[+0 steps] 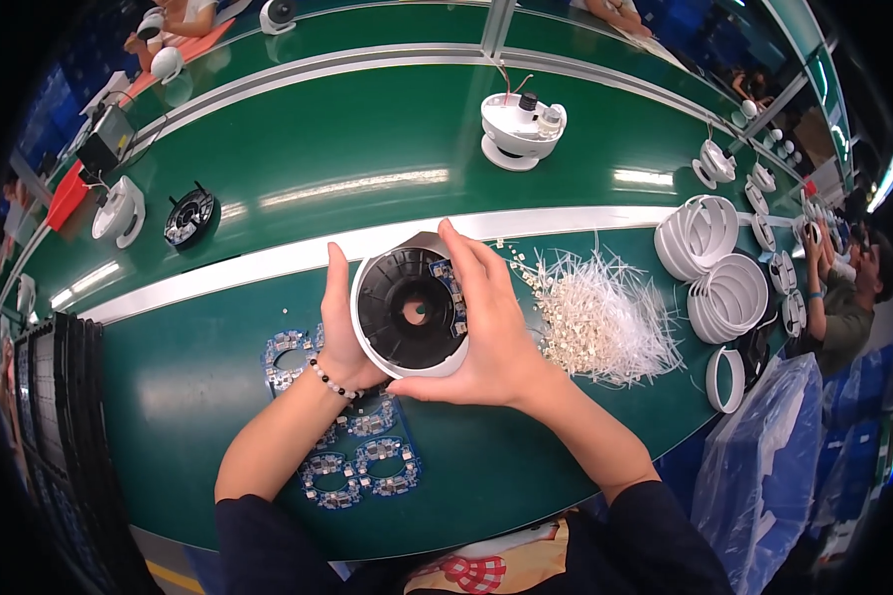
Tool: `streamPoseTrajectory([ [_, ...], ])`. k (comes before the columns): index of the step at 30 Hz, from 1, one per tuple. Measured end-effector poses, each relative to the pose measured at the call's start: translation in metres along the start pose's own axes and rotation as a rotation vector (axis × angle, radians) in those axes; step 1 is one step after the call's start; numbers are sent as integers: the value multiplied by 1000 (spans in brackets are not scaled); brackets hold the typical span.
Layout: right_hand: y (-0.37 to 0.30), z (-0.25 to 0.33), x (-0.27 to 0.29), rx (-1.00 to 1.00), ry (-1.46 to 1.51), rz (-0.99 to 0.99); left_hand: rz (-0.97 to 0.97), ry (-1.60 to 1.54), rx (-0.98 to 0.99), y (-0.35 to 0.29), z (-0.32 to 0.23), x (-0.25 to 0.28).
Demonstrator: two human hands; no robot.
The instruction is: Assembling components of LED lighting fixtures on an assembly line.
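Observation:
Between my two hands is a round black housing (387,297) with a white ring (365,347) around it and a hole in its middle. My left hand (341,332) cups it from the left side and below, a beaded bracelet on that wrist. On the other side, my right hand (494,332) grips the rim, fingers along the top and thumb at the bottom. A blue circuit board (456,307) sits inside the housing, by my right fingers and partly hidden by them. Below my hands lie several ring-shaped blue circuit boards (382,466), some covered by my left forearm.
Right of my hands is a heap of thin white strips (615,317) with small cream-coloured pieces (561,327). White rings (729,297) are stacked farther right. A white half-dome unit (521,129) stands at the back; a black round part (189,216) lies back left. Black racks (60,397) stand left.

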State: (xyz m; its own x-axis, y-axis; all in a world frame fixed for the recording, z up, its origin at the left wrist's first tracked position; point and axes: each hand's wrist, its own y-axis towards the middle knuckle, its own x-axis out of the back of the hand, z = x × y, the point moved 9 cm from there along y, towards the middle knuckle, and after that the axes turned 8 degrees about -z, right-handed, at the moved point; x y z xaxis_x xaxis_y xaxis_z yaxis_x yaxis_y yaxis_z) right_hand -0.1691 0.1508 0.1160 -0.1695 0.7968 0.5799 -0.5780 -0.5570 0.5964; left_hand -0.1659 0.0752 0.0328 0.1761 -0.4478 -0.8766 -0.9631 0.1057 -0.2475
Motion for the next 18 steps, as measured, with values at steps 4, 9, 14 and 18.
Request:
streamPoseTrajectory([
  [4,4,3,-1,-6,-24,25,139,-35,-4,-4,-2,0],
  [9,4,-3,-7,-90,6,-43,82,57,-189,-8,-16,0],
  [14,13,14,6,-31,1,-230,194,133,-304,-11,-35,-27],
  [18,7,8,-1,-94,-7,-294,145,101,-385,-18,-36,-32],
])
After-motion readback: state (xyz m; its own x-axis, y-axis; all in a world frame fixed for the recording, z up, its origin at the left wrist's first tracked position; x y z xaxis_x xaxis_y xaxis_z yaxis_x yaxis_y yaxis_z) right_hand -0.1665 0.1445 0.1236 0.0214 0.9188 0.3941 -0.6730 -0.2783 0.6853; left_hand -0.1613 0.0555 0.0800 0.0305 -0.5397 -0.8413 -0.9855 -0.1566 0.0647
